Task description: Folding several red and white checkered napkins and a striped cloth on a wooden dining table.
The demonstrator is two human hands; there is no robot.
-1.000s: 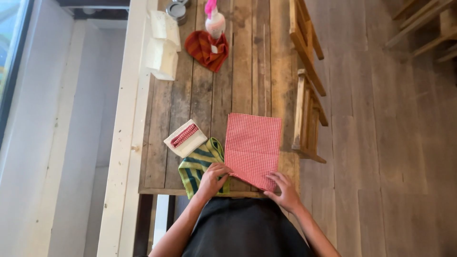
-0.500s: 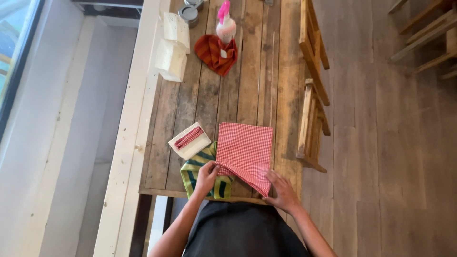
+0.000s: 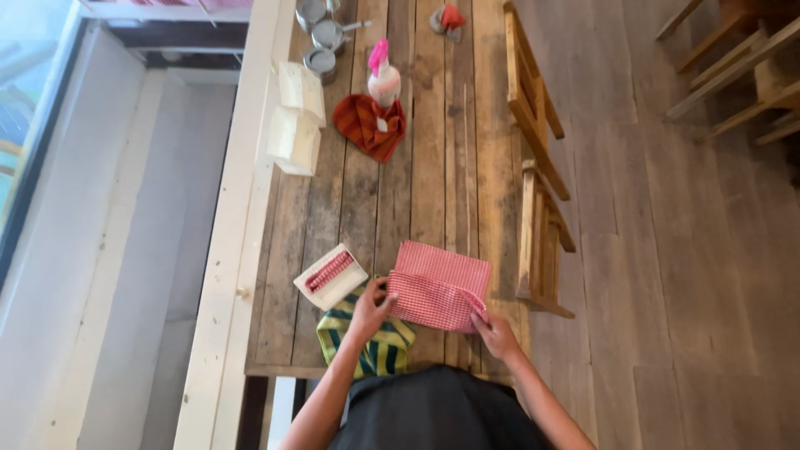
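Single overhead view from a head-worn camera, looking steeply down.

The camera sits above the near end of a long wooden plank table (image 3: 433,167) and faces along its length — the far end runs off the top edge. Both hands — left hand (image 3: 369,308), right hand (image 3: 497,335) — appear small at the bottom centre. Floorboards (image 3: 667,250) fill the right side, a pale wall (image 3: 108,250) the left.

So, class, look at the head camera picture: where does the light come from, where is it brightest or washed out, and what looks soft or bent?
Head view: daylight enters from the window at far left, where the glass is washed out; the pale ledge is bright; the wooden table is evenly lit, with a soft shadow beside the red checked cloth. Both hands, left and right, look slightly soft. Floorboards fan outward, a wide-angle effect.
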